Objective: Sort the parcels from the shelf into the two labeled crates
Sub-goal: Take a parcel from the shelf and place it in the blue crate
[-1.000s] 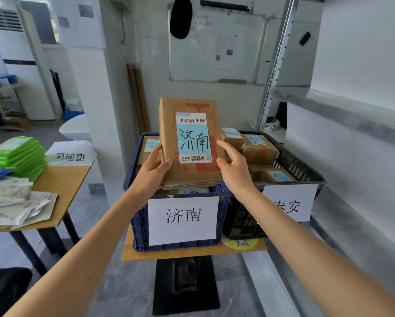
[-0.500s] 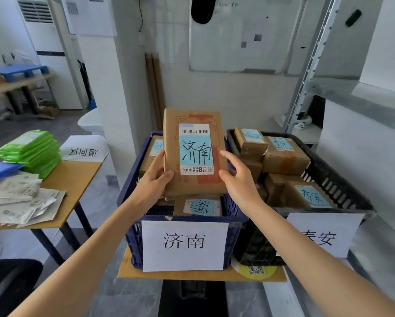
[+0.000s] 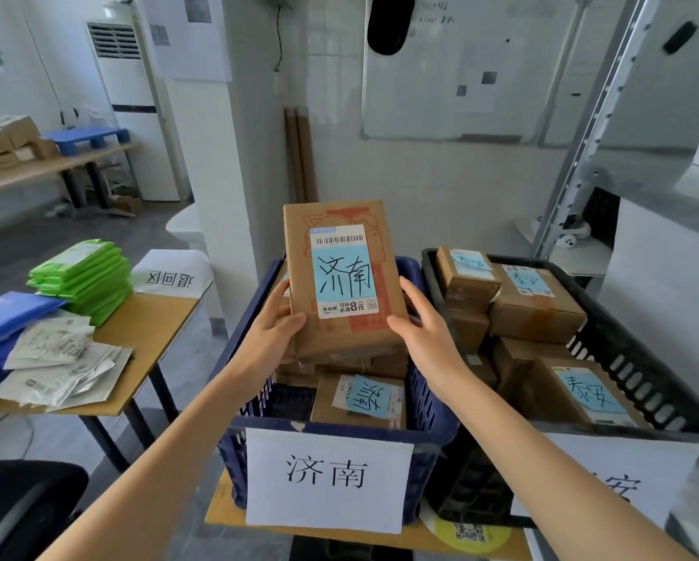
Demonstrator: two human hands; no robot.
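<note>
i'm holding a brown cardboard parcel [image 3: 341, 277] w/ a blue 济南 label upright over the dark blue plastic crate [image 3: 234, 358] w/ the matching sign. left hand [image 3: 273, 334] & right hand [image 3: 424, 330] are gripping it, fingers [image 3: 410, 289] curling round its lower edges. this crate & the black plastic crate [image 3: 627, 338] are already holding several parcels. i'm guessing we're well along, but can't tell what's left on the grey metal shelf [image 3: 639, 168].

Brown cardboard parcel [image 3: 339, 277] with blue 济南 label, upright over the blue crate [image 3: 232, 451] marked 济南, black crate [image 3: 631, 358] alongside.
</note>
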